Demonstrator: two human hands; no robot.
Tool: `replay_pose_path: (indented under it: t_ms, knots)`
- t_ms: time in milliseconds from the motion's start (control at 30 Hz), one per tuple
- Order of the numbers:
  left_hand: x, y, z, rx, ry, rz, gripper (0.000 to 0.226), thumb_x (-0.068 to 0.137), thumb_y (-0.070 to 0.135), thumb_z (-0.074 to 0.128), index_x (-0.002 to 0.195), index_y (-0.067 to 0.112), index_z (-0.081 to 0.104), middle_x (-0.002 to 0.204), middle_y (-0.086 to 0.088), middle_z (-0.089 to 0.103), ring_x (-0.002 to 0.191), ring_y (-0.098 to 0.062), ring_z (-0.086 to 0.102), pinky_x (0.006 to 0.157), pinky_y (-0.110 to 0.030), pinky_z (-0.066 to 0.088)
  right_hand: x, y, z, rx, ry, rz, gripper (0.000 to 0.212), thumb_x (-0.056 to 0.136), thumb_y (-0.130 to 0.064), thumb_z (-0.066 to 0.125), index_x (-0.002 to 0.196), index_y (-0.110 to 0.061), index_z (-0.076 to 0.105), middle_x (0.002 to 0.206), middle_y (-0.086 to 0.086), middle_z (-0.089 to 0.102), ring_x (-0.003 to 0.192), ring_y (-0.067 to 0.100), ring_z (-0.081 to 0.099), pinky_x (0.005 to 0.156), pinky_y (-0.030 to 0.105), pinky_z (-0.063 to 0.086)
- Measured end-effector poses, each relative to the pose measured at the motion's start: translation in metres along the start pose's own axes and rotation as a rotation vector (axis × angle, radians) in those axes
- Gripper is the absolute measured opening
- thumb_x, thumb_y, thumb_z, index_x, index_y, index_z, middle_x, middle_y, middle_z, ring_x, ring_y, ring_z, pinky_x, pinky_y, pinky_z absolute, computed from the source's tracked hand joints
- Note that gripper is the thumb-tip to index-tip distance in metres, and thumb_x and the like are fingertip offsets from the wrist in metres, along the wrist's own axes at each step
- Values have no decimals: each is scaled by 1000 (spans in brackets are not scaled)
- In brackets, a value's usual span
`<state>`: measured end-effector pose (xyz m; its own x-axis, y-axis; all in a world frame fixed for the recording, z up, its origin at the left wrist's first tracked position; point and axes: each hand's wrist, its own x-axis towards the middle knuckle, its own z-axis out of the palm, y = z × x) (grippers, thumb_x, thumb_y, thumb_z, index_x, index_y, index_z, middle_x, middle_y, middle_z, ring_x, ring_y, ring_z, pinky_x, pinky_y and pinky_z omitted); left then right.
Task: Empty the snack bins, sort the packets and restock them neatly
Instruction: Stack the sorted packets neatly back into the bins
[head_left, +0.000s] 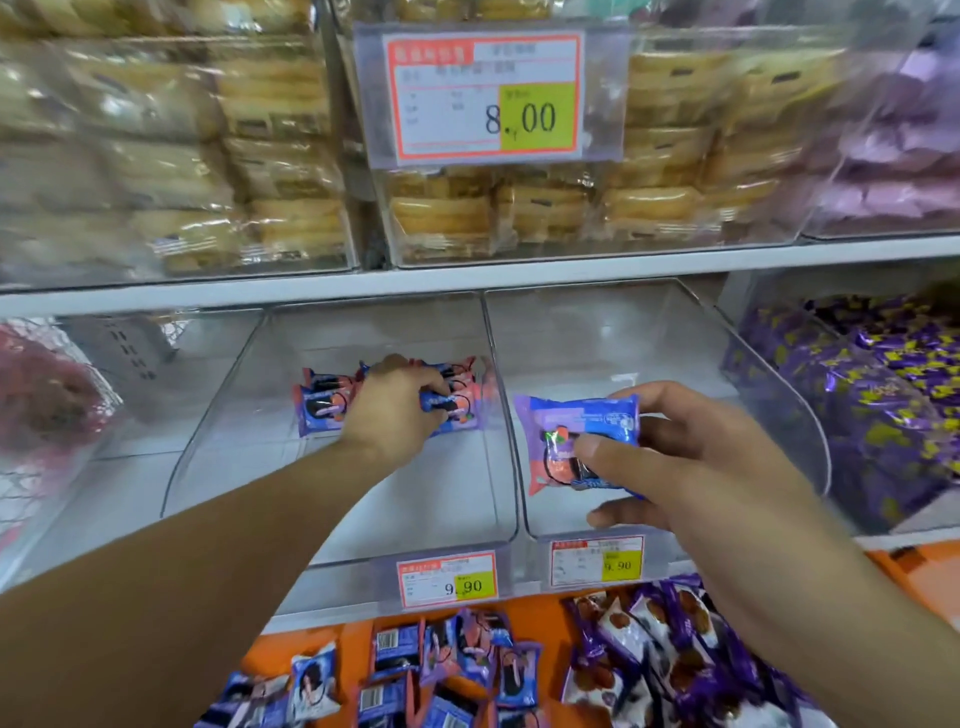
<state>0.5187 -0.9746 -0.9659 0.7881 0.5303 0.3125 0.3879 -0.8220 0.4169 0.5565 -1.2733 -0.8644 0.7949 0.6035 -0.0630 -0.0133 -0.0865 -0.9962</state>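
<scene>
Two clear plastic bins stand side by side on the middle shelf. In the left bin (218, 415) several blue-and-pink snack packets (319, 410) lie in a row at the back. My left hand (395, 410) reaches in and grips one blue packet (441, 402) among them. My right hand (691, 457) holds another blue-and-pink packet (571, 441) between thumb and fingers, over the front of the right bin (769, 374), which holds nothing else. More packets of the same kind (441, 670) lie loose on an orange surface below, beside purple-and-white packets (649, 649).
Price tags reading 9.90 (447, 579) hang on both bin fronts. The bin at right holds purple packets (883, 395). The upper shelf carries bins of wrapped bread (441, 213) behind an 8.00 tag (483, 96). A red mesh bag (41, 395) sits at far left.
</scene>
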Motion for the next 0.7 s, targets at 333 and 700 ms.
replay_pose_path:
  t_ms: [333,700]
  knots:
    - [-37,34,-54,-411,49,-185,17,92,11,73,105,21,76,99,3,75,89,-12,68,84,-23,54,-10,-10,18,64,-61,42,34,89,-7,80,115,-16,61,97,5,80,80,27,80,64,41,60]
    - [-176,93,-172,-933,-282,-325,27,93,29,71,119,36,72,101,-10,77,96,-29,75,85,-36,61,-45,-29,64,-147,-307,-101,37,86,-3,82,112,-24,69,98,3,78,90,29,72,80,41,62]
